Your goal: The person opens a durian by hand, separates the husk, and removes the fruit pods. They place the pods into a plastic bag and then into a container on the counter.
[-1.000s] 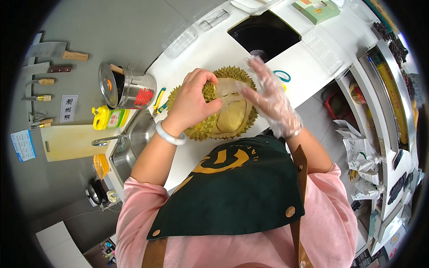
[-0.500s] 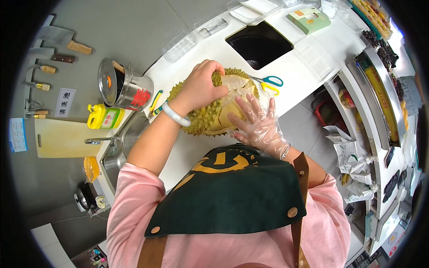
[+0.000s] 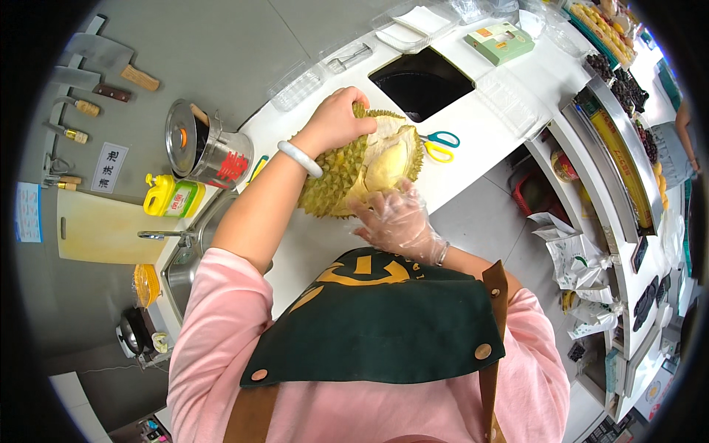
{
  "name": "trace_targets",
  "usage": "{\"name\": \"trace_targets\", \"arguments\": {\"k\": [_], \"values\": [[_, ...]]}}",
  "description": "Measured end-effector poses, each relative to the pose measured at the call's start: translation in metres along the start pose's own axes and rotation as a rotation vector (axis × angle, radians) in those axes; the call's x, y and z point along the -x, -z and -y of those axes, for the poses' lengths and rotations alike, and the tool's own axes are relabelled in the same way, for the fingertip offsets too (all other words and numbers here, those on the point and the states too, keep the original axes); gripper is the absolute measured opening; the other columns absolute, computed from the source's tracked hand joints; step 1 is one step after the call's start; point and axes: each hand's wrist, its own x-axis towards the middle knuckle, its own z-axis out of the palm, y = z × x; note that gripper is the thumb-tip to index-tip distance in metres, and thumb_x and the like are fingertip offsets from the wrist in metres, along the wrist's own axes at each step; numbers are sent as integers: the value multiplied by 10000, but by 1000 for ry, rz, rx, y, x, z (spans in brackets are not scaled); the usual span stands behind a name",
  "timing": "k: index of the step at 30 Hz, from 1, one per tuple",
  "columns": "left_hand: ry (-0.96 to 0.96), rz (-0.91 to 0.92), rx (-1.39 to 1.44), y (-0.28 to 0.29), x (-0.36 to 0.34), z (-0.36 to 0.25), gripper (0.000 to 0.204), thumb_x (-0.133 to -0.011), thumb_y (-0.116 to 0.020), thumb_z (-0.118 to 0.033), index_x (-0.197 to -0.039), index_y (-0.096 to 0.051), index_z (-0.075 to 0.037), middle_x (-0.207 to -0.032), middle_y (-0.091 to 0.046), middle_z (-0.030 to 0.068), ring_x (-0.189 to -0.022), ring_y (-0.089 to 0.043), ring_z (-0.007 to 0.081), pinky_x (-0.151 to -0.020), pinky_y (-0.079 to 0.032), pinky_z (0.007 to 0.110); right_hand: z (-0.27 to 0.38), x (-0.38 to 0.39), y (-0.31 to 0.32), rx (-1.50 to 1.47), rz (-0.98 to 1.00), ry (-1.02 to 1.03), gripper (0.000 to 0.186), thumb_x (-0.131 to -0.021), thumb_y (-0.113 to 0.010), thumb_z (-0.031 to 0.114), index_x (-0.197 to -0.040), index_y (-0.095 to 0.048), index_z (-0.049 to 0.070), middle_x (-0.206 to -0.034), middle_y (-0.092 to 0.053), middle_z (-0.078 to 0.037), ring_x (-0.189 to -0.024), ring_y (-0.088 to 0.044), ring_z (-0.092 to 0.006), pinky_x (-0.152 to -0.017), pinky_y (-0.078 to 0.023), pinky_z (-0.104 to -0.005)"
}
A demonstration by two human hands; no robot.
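A split durian (image 3: 330, 177) with a spiny green-brown husk rests on the white counter, its opened side showing pale yellow flesh (image 3: 389, 166). My bare left hand (image 3: 341, 119), with a white bangle at the wrist, grips the husk's upper edge, fingertips hooked over it. In a clear plastic glove, my right hand (image 3: 395, 221) holds the near rim of the opening with bent fingers, its fingertips against the lower end of the flesh. What lies under those fingers is partly hidden. Just right of the durian lie scissors (image 3: 441, 146) with teal and yellow handles.
A square black-lined opening (image 3: 422, 83) is cut into the counter (image 3: 473, 159) beyond the durian. Clear plastic trays (image 3: 299, 85) and a green box (image 3: 499, 43) sit along the back. Left are a metal pot (image 3: 221, 151), a yellow jug (image 3: 173, 196) and a sink (image 3: 185, 255).
My right hand has moved down and left, its spread fingers now bent at the near rim. More of the yellow flesh shows. My left hand keeps hold as the durian shifts slightly.
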Motion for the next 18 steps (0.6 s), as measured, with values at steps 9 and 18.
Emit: {"name": "trace_targets", "arguments": {"k": [9,18], "values": [[93,-28,48,3,-8,7,460,-705,-717,-325,-1057,-594,-54,-1142,-605,164,-1046,-584,278,-891,-472,351,6,-15,-6,173,74,-44,505,-936,-540,465,-1255,-609,81,-861,-621,-99,-920,-560,-253,-917,-402,-458],[160,-62,109,9,-18,12,519,-678,-721,-328,-1069,-596,-9,-968,-640,138,-879,-613,232,-776,-493,332,17,-16,-32,138,24,17,640,-926,-567,460,-1413,-464,56,-762,-637,-48,-779,-625,-226,-827,-407,-410]]}}
